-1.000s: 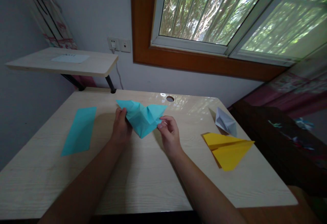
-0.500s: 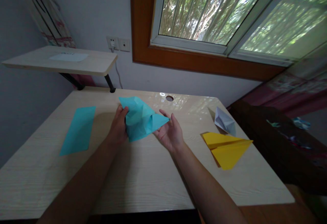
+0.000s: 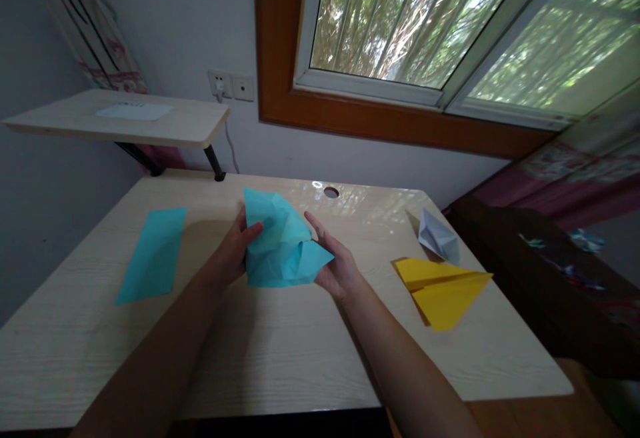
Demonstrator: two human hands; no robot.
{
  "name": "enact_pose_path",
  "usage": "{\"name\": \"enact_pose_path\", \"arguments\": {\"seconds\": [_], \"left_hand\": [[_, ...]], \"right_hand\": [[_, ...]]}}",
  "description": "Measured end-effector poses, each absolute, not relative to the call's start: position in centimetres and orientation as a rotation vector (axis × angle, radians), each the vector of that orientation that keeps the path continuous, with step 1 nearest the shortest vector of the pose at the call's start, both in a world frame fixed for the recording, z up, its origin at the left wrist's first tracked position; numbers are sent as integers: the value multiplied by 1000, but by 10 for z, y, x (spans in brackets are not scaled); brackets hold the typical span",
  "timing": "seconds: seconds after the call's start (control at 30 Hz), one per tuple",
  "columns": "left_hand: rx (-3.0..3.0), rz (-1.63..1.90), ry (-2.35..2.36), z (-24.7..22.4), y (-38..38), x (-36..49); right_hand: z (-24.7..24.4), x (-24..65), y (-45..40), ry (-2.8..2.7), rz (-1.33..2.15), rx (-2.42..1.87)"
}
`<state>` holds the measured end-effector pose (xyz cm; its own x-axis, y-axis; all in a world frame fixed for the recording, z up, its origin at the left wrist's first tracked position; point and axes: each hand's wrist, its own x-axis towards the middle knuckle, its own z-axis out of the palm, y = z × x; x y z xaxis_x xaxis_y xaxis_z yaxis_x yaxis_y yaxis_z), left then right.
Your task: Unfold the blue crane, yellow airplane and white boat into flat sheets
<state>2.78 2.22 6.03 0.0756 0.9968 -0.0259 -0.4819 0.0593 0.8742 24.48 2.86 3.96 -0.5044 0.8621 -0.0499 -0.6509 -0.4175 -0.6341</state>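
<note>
A folded light-blue sheet of paper, creased and pointed at its right end, is held above the middle of the table. My left hand is closed on its left edge, thumb on the near face and the other fingers behind. Close by the pointed end is my right hand, its fingers stretched out and partly hidden by the paper. The paper's tip overlaps the palm; whether it rests there is unclear.
On the left of the table lies a flat blue paper rectangle. A yellow paper plane and a folded white paper lie on the right. A raised shelf stands at the back left, bearing a white paper slip.
The folded blue paper has turned, its left part tilting upright and its lower edge dropping slightly. My right hand's fingers have stretched out beside its pointed end.
</note>
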Motion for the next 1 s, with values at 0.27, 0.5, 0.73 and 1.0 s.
{"name": "enact_pose_path", "arguments": {"seconds": [0.27,0.5,0.73,1.0], "left_hand": [[922,1240,888,60,24,28],[976,1194,922,64,28,20],[1006,1316,1019,61,35,16],[1066,1336,1066,61,35,15]], "right_hand": [[43,253,34,-786,1887,-486],[38,259,45,-822,1717,-630],[33,261,52,-865,1468,-744],[35,263,50,-988,1250,-846]]}}
